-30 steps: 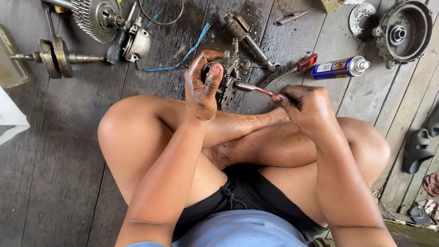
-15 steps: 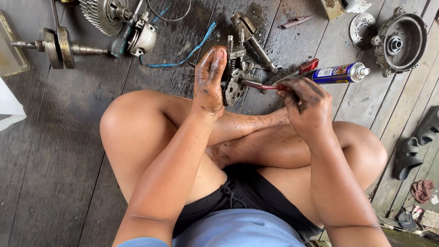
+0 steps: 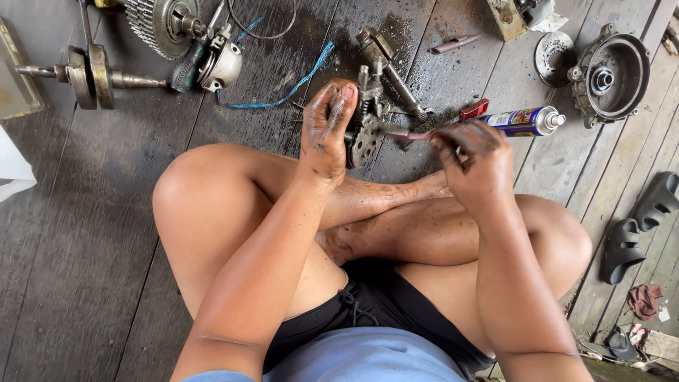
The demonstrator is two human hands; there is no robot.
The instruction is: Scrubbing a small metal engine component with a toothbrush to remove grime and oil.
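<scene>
I sit cross-legged on a dark wooden floor. My left hand [image 3: 327, 131], smeared with grease, grips a small metal engine part with a perforated round plate [image 3: 365, 134] and holds it upright above my shins. My right hand [image 3: 472, 157] is closed around a screwdriver with a reddish handle [image 3: 417, 134]. Its shaft points left and its tip meets the metal part.
A blue spray can [image 3: 525, 120] lies just beyond my right hand. A round engine cover [image 3: 614, 71] sits at the far right, a crankshaft [image 3: 88, 74] and a toothed gear assembly [image 3: 166, 25] at the far left. A blue wire [image 3: 283, 92] and dark sandals [image 3: 640, 226] lie on the floor.
My left hand's fingers have straightened along the part. My right hand has dropped slightly while keeping the screwdriver on it. The view has shifted a little.
</scene>
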